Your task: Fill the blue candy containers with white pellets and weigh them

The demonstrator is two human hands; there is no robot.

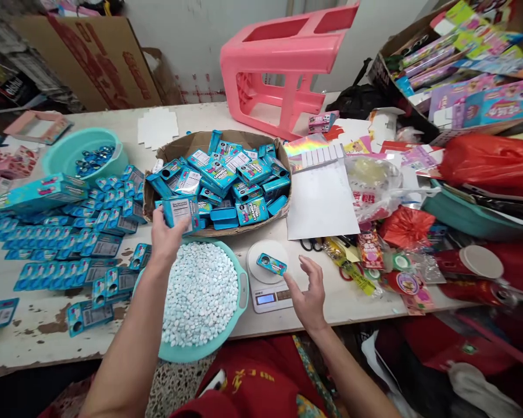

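On my feed the pack (272,264) sits on the scale (255,275), just ahead-left of the right hand (307,291), long axis slanting toward it. Right's way nearer, spread wide, nothing in it; left hand (164,239) pinches a second pack (177,213) by the box (174,146)

A white table (30,339), its paint flaking, is carrying rowed packs (56,238) at the left, with a bowl (61,152) standing behind them. A carton (149,203) is sitting mid-table, a basin (196,351) and a scale (270,305) are standing in front, and a stool (287,69) is lying behind. Paper (322,203) and scissors (311,244) are lying farther right, beside clutter (370,252) that may not all be touching the tabletop.
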